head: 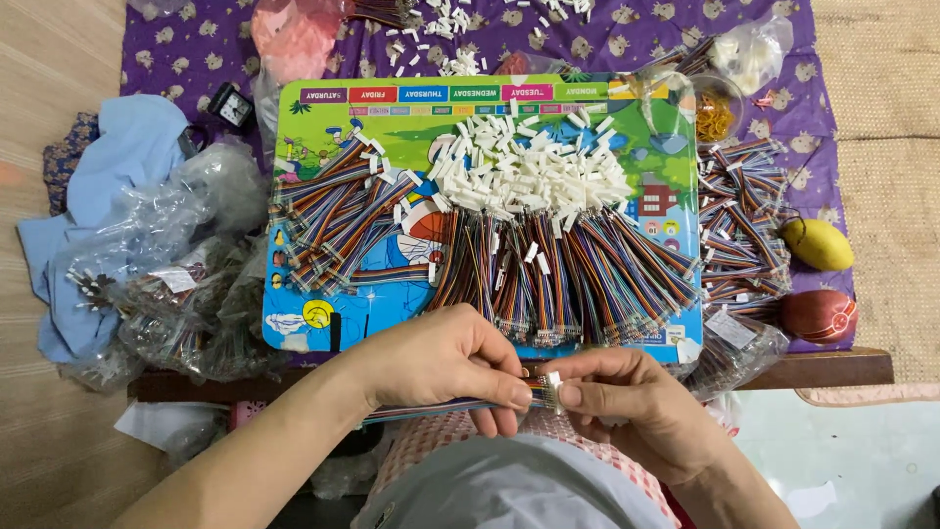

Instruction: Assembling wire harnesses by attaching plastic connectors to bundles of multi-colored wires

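Down at the bottom of the head view, both hands meet just in front of the near edge of a low table (pixel 842 367). The left hand (pixel 441 362) has its fingers closed around a flat bundle of rainbow-coloured wires (pixel 441 407), which runs leftward under the palm. The right hand (pixel 627 397) pinches a small white connector (pixel 554 390) between thumb and forefinger, right at the end of those wires, so the two hands nearly touch there.

Just beyond the hands lies a bright cartoon board (pixel 392 284) on a purple patterned cloth (pixel 176 49). On the board sits a heap of loose white connectors (pixel 529 167), and below it a wide fan of finished wire bundles (pixel 578 274) with their white ends pointing up toward the heap. A second, smaller pile of wire bundles (pixel 328 220) lies on the board's left part.

To the left, clear plastic bags (pixel 166 284) are piled beside a light blue cloth (pixel 117 157). To the right, more wire bundles (pixel 739 225) lie off the board, near a yellow mango (pixel 818 245) and a red fruit (pixel 818 315).
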